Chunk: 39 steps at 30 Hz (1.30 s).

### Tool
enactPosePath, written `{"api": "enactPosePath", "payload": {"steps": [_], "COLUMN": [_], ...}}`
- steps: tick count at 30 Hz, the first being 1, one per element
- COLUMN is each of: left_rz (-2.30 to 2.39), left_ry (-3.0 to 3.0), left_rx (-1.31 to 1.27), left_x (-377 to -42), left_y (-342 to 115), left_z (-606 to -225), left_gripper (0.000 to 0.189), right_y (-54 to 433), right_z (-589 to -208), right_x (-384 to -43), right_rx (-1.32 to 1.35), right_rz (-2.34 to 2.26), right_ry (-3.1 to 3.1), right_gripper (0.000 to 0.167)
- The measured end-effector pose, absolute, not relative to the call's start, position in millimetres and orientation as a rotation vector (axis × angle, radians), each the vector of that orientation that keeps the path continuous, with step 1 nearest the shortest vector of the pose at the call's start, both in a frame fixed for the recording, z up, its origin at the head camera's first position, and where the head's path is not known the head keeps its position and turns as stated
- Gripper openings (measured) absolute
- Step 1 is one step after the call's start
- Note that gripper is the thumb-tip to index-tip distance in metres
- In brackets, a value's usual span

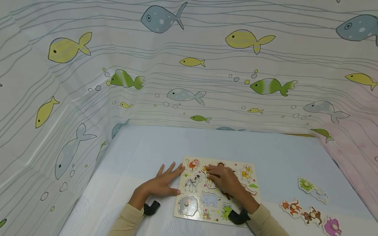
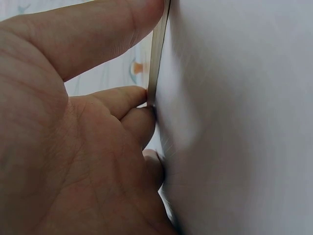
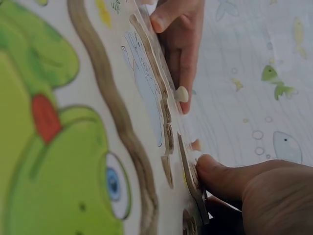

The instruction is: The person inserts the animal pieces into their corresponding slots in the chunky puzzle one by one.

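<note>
A wooden animal puzzle board (image 1: 206, 214) lies on the table. My left hand (image 1: 160, 185) spreads its fingers at the board's left edge; thumb and fingertips touch that edge in the left wrist view. My right hand (image 1: 226, 179) is over the board's upper middle, pinching a giraffe puzzle piece (image 1: 211, 183). In the right wrist view the thumb lies against a piece (image 3: 191, 178) that looks tilted over the board; the other fingers are mostly hidden. A grey elephant piece (image 1: 187, 206) with a knob sits at the lower left, below a zebra (image 1: 193, 184).
Loose pieces lie on the table to the right: a tiger (image 1: 290, 208), a brown monkey (image 1: 312, 216), a purple animal (image 1: 332, 226) and a green-and-white piece (image 1: 313, 190). Fish-patterned cloth (image 1: 177, 78) walls the table's back and sides. Each wrist wears a black mount (image 1: 152, 208).
</note>
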<state>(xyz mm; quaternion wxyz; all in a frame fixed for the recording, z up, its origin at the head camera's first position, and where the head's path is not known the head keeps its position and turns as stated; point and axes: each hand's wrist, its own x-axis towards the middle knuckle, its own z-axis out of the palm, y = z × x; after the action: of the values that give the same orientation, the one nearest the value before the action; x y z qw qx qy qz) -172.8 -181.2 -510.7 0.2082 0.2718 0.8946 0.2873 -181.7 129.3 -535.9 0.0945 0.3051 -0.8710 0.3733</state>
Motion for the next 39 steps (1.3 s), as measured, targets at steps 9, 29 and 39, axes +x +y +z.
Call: {"api": "enactPosePath", "payload": {"steps": [9, 29, 39], "left_rz": [0.803, 0.821, 0.818], "left_ry": [2.487, 2.491, 2.495], "left_rx": [0.758, 0.731, 0.740], "left_x": [-173.9, -171.9, -172.9], "left_y": [-179.4, -179.5, -178.9], "left_z": [-509.1, -508.7, -509.4], "left_gripper": [0.092, 0.093, 0.093], "right_y": [130.3, 127.5, 157.4], "right_z": [-536.1, -522.2, -498.4], "right_x": [-181.1, -175.2, -163.0], "right_rx": [0.919, 0.899, 0.819], "right_rz": [1.063, 1.094, 1.233], "right_ry": [-2.585, -2.687, -2.624], "right_gripper": [0.029, 0.047, 0.041]}}
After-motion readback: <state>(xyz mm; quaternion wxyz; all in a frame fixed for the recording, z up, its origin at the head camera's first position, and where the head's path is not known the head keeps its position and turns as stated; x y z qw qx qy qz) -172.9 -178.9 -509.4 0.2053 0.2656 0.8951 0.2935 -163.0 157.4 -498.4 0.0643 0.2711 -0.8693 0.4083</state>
